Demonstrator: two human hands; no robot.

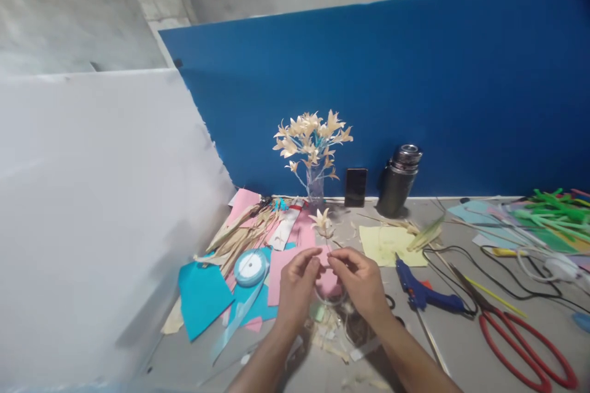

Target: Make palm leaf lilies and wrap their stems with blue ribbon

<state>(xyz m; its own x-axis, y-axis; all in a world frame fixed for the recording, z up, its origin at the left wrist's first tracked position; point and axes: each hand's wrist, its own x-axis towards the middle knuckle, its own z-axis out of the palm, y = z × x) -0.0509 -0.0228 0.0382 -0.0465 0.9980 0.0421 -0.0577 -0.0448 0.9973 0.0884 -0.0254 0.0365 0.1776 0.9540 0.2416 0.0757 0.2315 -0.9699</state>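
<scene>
In the middle of the head view, a small cream-coloured craft flower (322,221) stands upright above my fingertips on a thin stem. My left hand (298,282) pinches close to the stem's lower part; whether it grips the stem itself is hard to see. From the other side, my right hand (358,277) holds the stem between thumb and forefinger. Beneath the fingers is a round pink thing (329,282), partly hidden by the hands. Behind, a clear vase (315,185) bears a bunch of similar cream flowers (313,135).
Left of my hands lie a blue ribbon roll (251,268), blue paper (203,298) and dried husk strips (239,230). Rightward are a blue glue gun (428,296), red-handled scissors (520,341), cords and yellow paper (385,244). A phone (356,187) and dark flask (399,184) stand behind.
</scene>
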